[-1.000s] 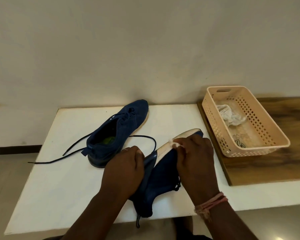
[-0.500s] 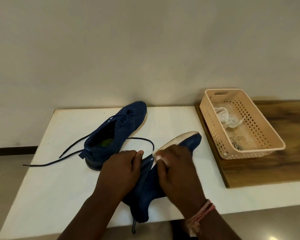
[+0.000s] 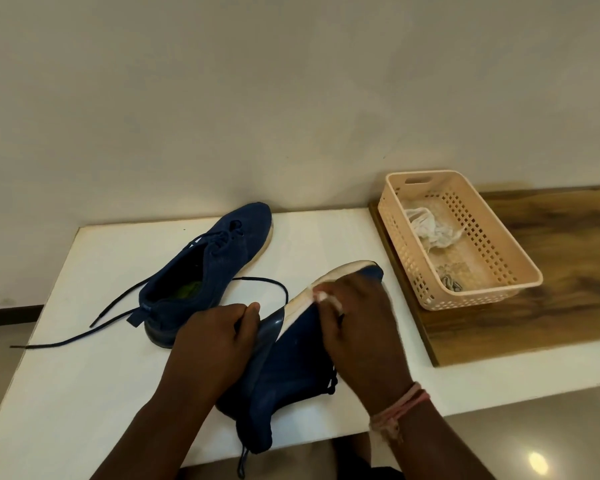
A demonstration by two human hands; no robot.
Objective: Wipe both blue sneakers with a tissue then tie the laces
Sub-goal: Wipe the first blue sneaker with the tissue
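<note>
— Holding the near sneaker (image 3: pixel 291 358) tipped on its side at the front edge of the white table (image 3: pixel 84 393), sole turned up and to the left. Left hand (image 3: pixel 219 337) curled round the dark heel part of the sole, thumb on top.

— And the other hand?

— Right hand (image 3: pixel 357 327) lies over the blue upper, fingers bent, pinching a small white tissue (image 3: pixel 326 299) against the pale rim of the sole, about midway along. Pink thread band (image 3: pixel 399 407) on that wrist.

— Second sneaker?

— Second sneaker (image 3: pixel 208 271) stands upright on the table, behind and left of the held one, toe towards the wall. Laces (image 3: pixel 118 323) undone; one end trails off to the left table edge, another loops towards the held sneaker. Something green inside it; cannot tell what.

— Laces on the held one?

— Mostly hidden. A knotted bit shows under the right wrist, and one end hangs off the front edge.

— Anything else?

— Peach plastic basket (image 3: pixel 520 271) on a wooden board (image 3: pixel 551 323), right of the table top. Crumpled white tissue (image 3: pixel 426 226) in it, plus a small grey thing too blurred to name.
</note>
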